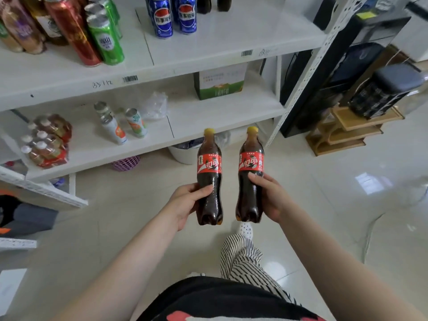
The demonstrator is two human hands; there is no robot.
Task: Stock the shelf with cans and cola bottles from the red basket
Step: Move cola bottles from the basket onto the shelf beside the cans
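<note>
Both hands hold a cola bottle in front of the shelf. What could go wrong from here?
1. The left hand and right hand each grip a cola bottle low on the body, so one could tip or slip.
2. Shelving near the blue cans could knock them over.

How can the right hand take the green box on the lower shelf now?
Probably not as things stand: the right hand already grips a cola bottle, so its fingers are occupied. The green box sits well back on the lower shelf.

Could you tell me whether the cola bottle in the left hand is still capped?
Capped: the cola bottle gripped by the left hand shows its yellow cap on.
</note>
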